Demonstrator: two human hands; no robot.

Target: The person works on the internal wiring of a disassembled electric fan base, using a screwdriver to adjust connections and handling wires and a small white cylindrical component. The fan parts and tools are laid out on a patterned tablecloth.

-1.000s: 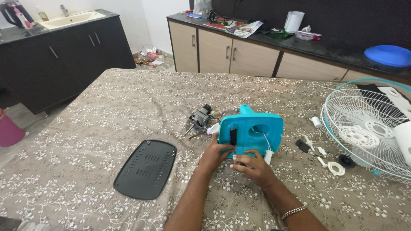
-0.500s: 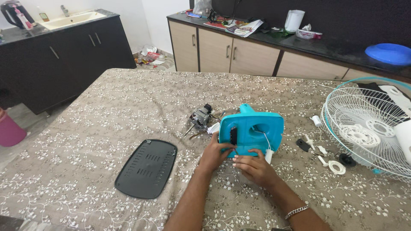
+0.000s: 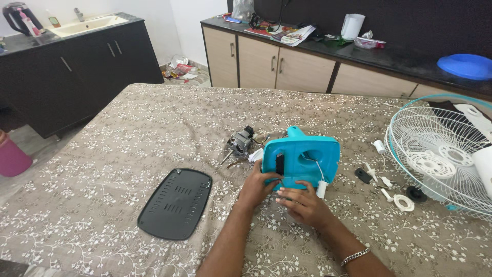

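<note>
Near the table's [image 3: 128, 123] front edge, both hands keep working the teal fan housing [image 3: 302, 159]: left hand [image 3: 259, 187] gripping its lower left corner, right hand [image 3: 302, 205] has slid just under its bottom edge, fingers loosely curled, hardly any shift. Black vented cover [image 3: 177, 202] lies left, motor [image 3: 240, 143] behind, fan grille [image 3: 441, 154] at the right edge.

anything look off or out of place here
Yes: a fan lies in pieces over the floral tablecloth. Both hands hold the opened teal plastic housing; the bare grey motor, black vented oval cover and white wire guard lie apart.
</note>
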